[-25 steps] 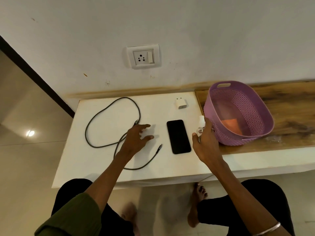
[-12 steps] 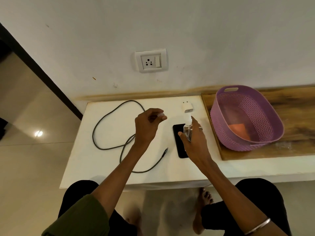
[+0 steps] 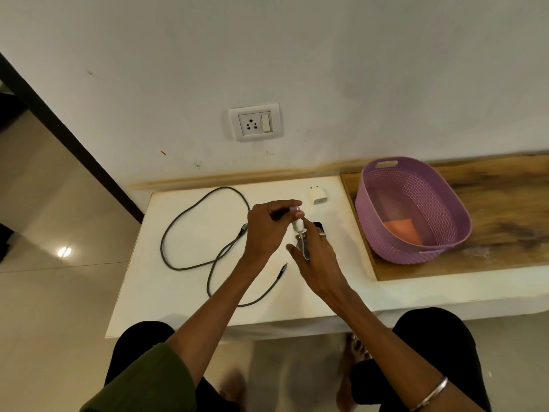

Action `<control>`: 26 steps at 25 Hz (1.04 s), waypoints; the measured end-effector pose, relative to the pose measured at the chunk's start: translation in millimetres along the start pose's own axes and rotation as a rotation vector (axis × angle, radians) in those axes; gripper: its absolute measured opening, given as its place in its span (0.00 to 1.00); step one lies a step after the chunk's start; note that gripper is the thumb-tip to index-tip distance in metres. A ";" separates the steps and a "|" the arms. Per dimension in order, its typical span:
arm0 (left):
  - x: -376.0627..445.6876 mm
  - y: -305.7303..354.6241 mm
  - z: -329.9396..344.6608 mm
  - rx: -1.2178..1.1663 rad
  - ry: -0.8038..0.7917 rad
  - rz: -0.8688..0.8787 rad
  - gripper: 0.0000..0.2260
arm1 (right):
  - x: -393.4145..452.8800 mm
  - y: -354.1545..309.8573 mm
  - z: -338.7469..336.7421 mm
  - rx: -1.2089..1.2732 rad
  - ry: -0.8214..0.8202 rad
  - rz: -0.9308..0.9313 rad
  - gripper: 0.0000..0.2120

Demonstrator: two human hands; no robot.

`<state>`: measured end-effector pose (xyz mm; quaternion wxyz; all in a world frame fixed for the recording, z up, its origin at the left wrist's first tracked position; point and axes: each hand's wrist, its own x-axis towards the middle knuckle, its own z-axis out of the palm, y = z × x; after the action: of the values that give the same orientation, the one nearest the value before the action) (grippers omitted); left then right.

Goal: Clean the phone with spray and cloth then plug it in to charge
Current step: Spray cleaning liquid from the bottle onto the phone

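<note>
Gripping the spray bottle [image 3: 302, 242] above the phone [image 3: 318, 225], the right hand [image 3: 316, 260] steadies it while the left hand [image 3: 267, 227] pinches its cap [image 3: 294, 209]. Spraying, wiping and charging seem undone; cloth [image 3: 402, 230] at three o'clock.

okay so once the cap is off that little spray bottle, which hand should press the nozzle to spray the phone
Right, probably. The right hand already wraps the spray bottle directly above the phone, so a finger can shift onto the nozzle. The left hand is pinching the cap at the top.

White table [image 3: 166, 292] — cable [image 3: 208, 263], charger [image 3: 317, 196], phone [image 3: 319, 225].
</note>
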<state>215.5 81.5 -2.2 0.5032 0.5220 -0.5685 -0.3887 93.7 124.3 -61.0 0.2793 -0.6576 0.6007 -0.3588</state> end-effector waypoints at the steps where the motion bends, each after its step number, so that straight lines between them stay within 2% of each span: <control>1: 1.1 1.7 -1.5 0.005 -0.022 0.002 0.08 | 0.1 0.5 -0.5 -0.013 0.011 -0.015 0.25; 6: 0.9 5.4 -2.6 -0.004 -0.082 -0.033 0.07 | 1.1 1.2 0.0 0.047 0.012 0.009 0.21; 11: 3.8 2.0 -8.8 0.003 -0.159 -0.122 0.06 | -2.7 -9.0 -2.9 0.279 -0.070 0.045 0.09; 16: 3.8 -0.6 -20.8 -0.181 -0.269 -0.225 0.08 | 0.0 -26.3 -5.9 0.450 -0.155 0.130 0.05; 21: 0.0 -1.6 -33.3 -0.438 -0.395 -0.335 0.09 | -4.7 -32.2 -13.4 0.742 -0.280 0.123 0.11; 23: -4.5 -2.0 -34.4 -0.369 -0.364 -0.268 0.10 | -8.4 -34.1 -8.2 0.674 -0.224 0.129 0.11; 26: -14.5 2.1 -23.8 -0.229 -0.168 -0.190 0.09 | -10.7 -30.8 2.5 0.378 -0.032 0.087 0.15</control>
<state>237.6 98.0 1.9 0.4710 0.4782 -0.5086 -0.5393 113.6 138.6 -39.3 0.4228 -0.5724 0.5459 -0.4422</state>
